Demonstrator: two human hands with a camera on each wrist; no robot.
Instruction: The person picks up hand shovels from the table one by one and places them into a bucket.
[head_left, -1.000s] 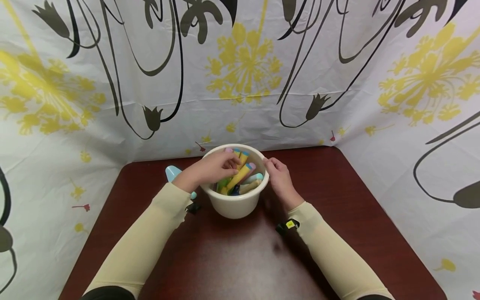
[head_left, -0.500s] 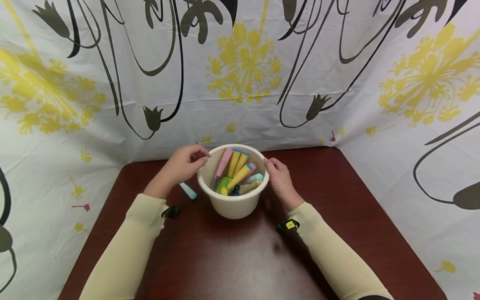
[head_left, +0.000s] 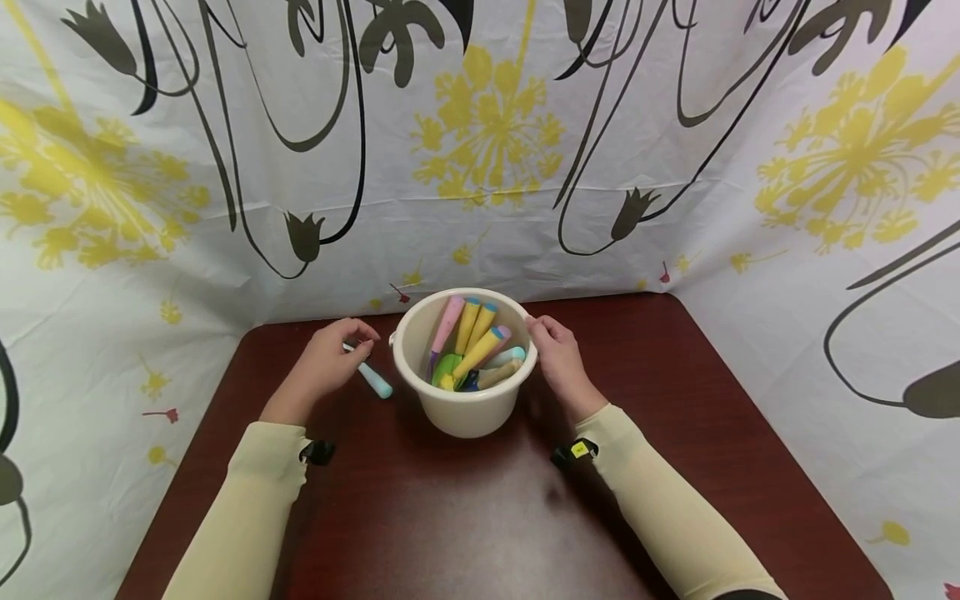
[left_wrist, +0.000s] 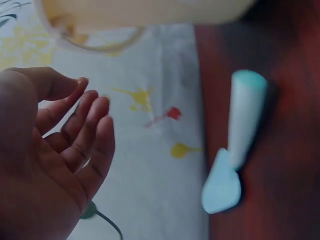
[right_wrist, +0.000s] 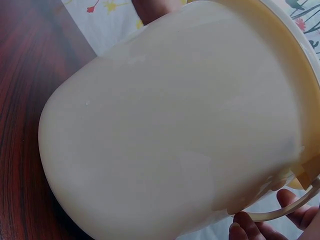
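A cream plastic bucket [head_left: 468, 404] stands on the dark red table [head_left: 465, 517], filled with several pastel-handled utensils [head_left: 480, 350], among them a pink one [head_left: 447, 321]. My right hand [head_left: 543, 335] grips the bucket's right rim. In the right wrist view the bucket [right_wrist: 170, 120] fills the frame, with my fingertips [right_wrist: 245, 227] by its wire handle. To the bucket's left a light blue utensil [head_left: 373, 380] lies flat on the table. My left hand [head_left: 352, 342] hovers at its far end, fingers relaxed and holding nothing. The left wrist view shows that hand [left_wrist: 85, 115] apart from the blue utensil [left_wrist: 240, 135].
A white curtain [head_left: 480, 167] printed with yellow flowers and black stems encloses the table at the back and both sides. The table's left edge [head_left: 202, 433] runs close beside my left forearm.
My left hand let go of the pink utensil in the bucket, drew out over the rim and moved left and down to the blue utensil. The right hand and bucket stayed put.
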